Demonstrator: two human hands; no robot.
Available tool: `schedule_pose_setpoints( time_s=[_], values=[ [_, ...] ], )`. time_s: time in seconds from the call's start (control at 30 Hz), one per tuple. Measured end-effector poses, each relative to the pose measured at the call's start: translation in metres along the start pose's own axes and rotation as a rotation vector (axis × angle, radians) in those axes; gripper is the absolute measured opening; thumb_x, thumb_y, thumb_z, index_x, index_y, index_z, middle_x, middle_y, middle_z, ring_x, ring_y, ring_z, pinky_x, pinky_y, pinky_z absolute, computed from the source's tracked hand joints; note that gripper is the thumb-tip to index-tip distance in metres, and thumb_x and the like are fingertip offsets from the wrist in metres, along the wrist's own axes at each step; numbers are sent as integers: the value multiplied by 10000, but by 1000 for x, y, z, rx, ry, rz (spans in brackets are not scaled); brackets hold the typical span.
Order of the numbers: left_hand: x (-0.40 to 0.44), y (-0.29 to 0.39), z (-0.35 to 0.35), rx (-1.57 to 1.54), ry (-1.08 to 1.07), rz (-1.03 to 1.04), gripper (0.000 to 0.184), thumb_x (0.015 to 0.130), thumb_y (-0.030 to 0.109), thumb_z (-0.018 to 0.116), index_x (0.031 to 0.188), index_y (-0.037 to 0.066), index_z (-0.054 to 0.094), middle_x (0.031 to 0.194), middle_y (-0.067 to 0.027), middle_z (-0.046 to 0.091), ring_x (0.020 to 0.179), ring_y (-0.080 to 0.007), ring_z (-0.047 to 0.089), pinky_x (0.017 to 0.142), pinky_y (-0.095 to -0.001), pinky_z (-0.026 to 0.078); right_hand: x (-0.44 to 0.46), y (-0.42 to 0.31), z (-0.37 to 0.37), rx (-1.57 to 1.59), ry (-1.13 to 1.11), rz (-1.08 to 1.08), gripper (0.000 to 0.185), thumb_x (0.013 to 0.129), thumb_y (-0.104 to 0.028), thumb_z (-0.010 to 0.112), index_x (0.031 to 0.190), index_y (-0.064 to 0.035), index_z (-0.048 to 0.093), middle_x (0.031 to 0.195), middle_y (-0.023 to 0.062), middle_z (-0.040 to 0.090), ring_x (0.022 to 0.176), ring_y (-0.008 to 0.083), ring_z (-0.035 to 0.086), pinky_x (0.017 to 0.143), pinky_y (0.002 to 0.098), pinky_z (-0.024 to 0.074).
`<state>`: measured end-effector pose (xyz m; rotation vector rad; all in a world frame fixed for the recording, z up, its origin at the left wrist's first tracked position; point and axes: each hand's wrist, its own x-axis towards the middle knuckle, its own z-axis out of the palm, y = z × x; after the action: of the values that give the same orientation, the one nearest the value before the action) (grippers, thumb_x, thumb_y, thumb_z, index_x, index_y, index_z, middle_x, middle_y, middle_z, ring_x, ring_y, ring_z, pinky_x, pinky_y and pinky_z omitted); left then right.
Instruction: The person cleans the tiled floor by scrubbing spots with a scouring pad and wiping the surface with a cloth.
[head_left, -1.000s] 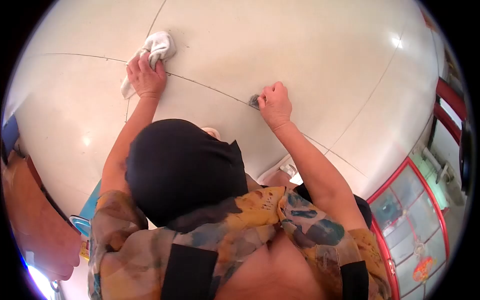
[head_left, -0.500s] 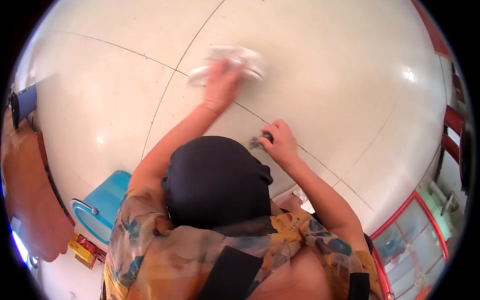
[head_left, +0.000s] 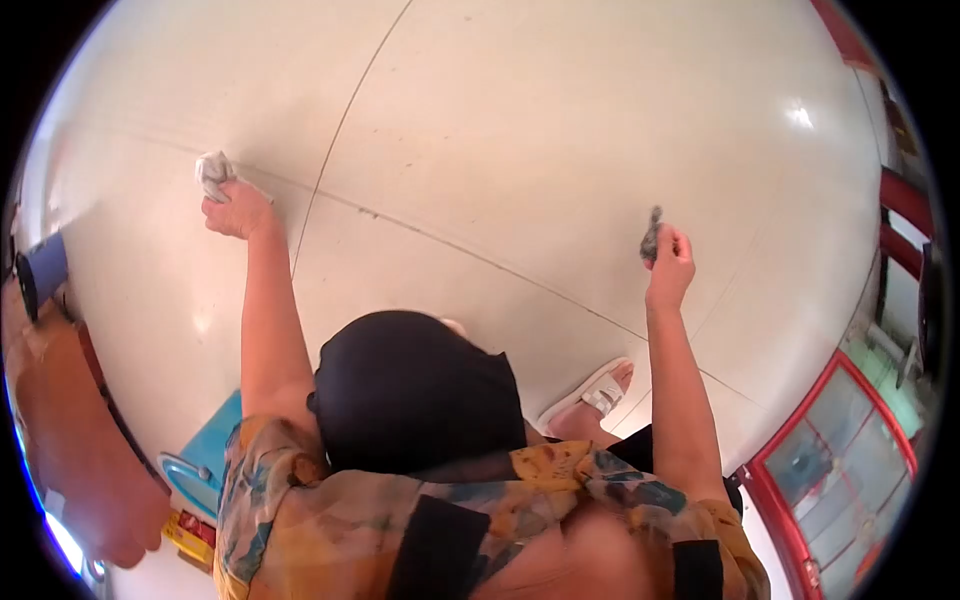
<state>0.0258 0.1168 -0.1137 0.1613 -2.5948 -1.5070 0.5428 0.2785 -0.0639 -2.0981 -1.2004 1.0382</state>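
On the left, my left hand (head_left: 238, 209) is closed on a bunched white cloth (head_left: 214, 170) at the pale tiled floor (head_left: 480, 150). Part of the cloth sticks out past my fingers, and a small bit shows at the right of the hand. Farther right, my right hand (head_left: 671, 262) pinches a dark grey scouring pad (head_left: 651, 238), which hangs out from the fingertips on their left side. A dark joint line between the tiles runs between the two hands, with small dark specks beside it.
A blue bucket (head_left: 207, 447) stands at the lower left beside a yellow and red packet (head_left: 190, 538). Brown furniture (head_left: 80, 440) is at the left edge. A red-framed glass door (head_left: 840, 470) is at the lower right. My sandalled foot (head_left: 600, 393) rests on the floor.
My left hand has swept the cloth right, then back far to the left. My right hand has moved right and up with the grey pad, away from the joint line.
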Motion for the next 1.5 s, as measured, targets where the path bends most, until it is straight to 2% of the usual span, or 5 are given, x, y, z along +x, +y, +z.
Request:
schedule_pose_setpoints(
  time_s=[0.1, 0.23, 0.7, 0.9, 1.5],
  values=[
    [-30, 4, 26, 308, -171, 577, 183, 817, 102, 513, 868, -58, 587, 831, -186, 602, 538, -333, 561, 541, -433, 488, 42, 6, -19, 330, 178, 182, 259, 871, -202, 634, 1074, -52, 578, 982, 45, 577, 853, 137, 555, 642, 269, 514],
    [-63, -22, 58, 604, -149, 735, 295, 829, 190, 567, 1097, 67, 564, 1033, -125, 531, 1014, -314, 495, 895, -426, 397, 94, 26, -31, 389, 167, 191, 419, 846, -112, 656, 1205, 22, 488, 1006, 97, 568, 906, 177, 572, 695, 276, 559],
    [-60, -22, 57, 545, -259, 574, 374, 831, 206, 595, 1177, 123, 479, 1158, -118, 461, 1134, -328, 397, 937, -471, 332, 86, -186, 290, -645, 27, -904, 195, 805, -262, 590, 951, -152, 659, 949, 100, 575, 885, 294, 587, 705, 416, 490],
    [-57, -21, 57, 488, -272, 623, 360, 807, 172, 620, 1142, 127, 498, 1130, -130, 474, 1098, -329, 422, 913, -467, 343, -74, -121, 299, -667, -621, -1352, 81, 814, -162, 511, 797, -125, 581, 853, 98, 528, 747, 301, 552, 598, 434, 492],
    [-58, -21, 52, 466, -282, 564, 368, 778, 166, 626, 1125, 162, 503, 1124, -72, 476, 1094, -315, 400, 915, -465, 327, -77, -138, 320, -887, -645, -1272, 94, 843, -175, 486, 847, -107, 551, 827, 104, 594, 685, 327, 610, 534, 459, 486]
  ],
)
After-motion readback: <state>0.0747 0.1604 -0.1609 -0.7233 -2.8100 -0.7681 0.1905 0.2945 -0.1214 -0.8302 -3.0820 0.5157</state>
